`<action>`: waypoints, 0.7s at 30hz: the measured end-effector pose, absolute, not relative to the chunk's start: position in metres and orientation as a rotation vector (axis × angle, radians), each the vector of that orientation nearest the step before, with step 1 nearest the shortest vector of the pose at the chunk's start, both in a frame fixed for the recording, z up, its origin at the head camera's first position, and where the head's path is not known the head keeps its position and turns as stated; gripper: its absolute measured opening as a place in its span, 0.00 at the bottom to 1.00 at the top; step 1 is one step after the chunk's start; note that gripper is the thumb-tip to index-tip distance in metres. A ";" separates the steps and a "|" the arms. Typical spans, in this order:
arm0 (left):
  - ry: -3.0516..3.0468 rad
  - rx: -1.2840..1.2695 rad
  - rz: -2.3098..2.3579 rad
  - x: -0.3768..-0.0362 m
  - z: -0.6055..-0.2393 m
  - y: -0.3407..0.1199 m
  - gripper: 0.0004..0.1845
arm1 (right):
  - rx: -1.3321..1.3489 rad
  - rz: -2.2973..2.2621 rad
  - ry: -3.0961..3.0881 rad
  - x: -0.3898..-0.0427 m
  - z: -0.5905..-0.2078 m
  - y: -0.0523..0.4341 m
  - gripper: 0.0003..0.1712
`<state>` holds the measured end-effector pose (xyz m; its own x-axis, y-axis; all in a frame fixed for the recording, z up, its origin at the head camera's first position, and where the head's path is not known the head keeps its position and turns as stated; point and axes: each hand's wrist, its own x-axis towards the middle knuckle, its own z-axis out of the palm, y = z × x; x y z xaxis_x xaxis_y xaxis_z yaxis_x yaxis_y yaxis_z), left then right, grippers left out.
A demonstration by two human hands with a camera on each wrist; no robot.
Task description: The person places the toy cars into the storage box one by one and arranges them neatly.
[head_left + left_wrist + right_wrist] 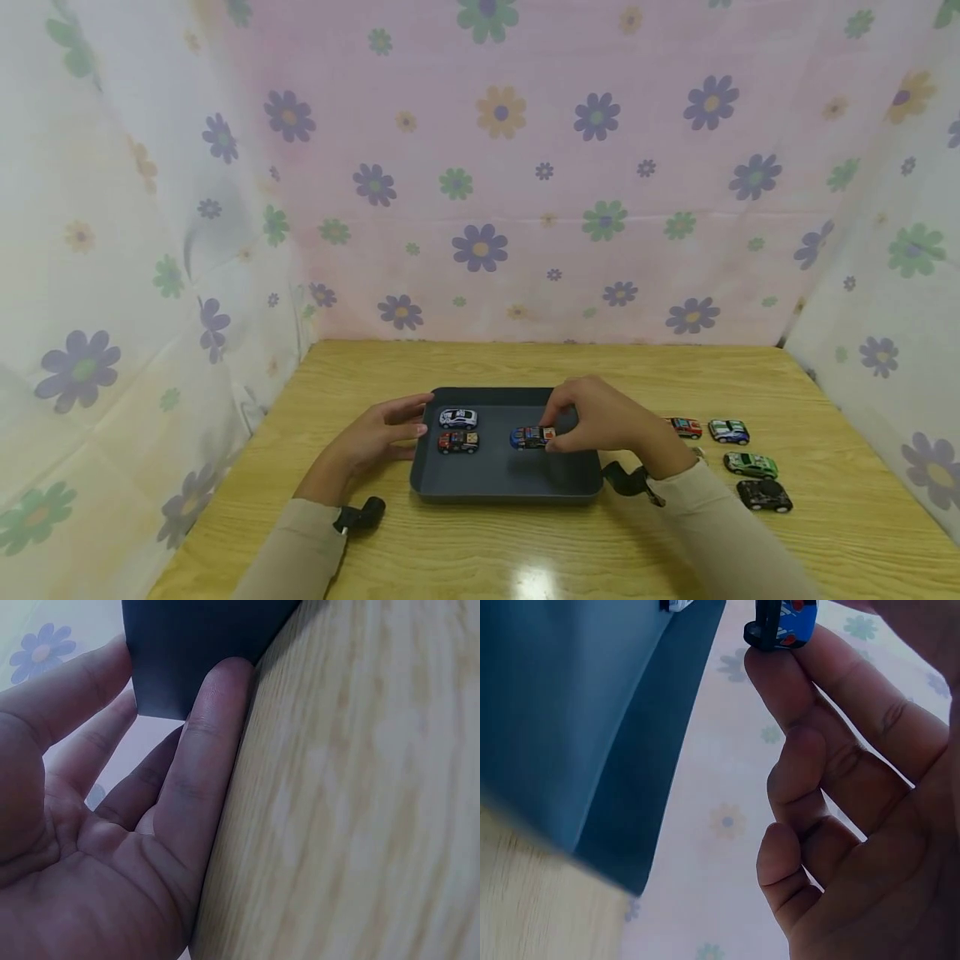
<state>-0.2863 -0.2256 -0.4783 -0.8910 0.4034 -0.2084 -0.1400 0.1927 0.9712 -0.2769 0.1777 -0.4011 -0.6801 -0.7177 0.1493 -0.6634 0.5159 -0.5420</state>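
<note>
Right hand (pixel 600 421) pinches the blue car (pixel 531 437) by its rear end, wrist arched over the tray (pixel 495 487), car at tray centre, probably for a level hold. Left hand (pixel 386 437), fingers straight and relaxed, rests against the tray's 9 o'clock edge, likely steadying it. White car (pixel 458 417) and red car (pixel 458 442) sit at tray's 10 o'clock.

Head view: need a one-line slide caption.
Right hand pinches a blue toy car over the dark tray; left hand rests open at its edge.

Beige sleeves (pixel 720 525) — black wrist straps (pixel 630 482).
</note>
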 end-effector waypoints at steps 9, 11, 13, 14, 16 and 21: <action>2.064 0.238 1.738 -0.287 -0.478 -0.227 0.38 | -1.218 -0.893 2.609 -0.283 -0.406 0.152 0.10; 2.065 0.240 1.737 -0.287 -0.478 -0.227 0.38 | -1.225 -0.889 2.593 -0.283 -0.408 0.147 0.10; 2.064 0.244 1.736 -0.287 -0.478 -0.227 0.38 | -1.235 -0.887 2.577 -0.283 -0.409 0.142 0.10; 2.064 0.246 1.736 -0.287 -0.478 -0.226 0.38 | -1.244 -0.886 2.571 -0.283 -0.410 0.140 0.10; 2.060 0.254 1.736 -0.287 -0.478 -0.226 0.38 | -1.260 -0.887 2.557 -0.283 -0.412 0.135 0.10; 2.062 0.266 1.733 -0.287 -0.478 -0.226 0.38 | -1.291 -0.901 2.523 -0.282 -0.413 0.127 0.10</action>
<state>-0.2875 -0.2259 -0.4785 -0.8886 0.4124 -0.2007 -0.1267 0.1997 0.9716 -0.2818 0.1269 -0.4125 -0.6117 -0.7820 0.1196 -0.6810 0.4436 -0.5826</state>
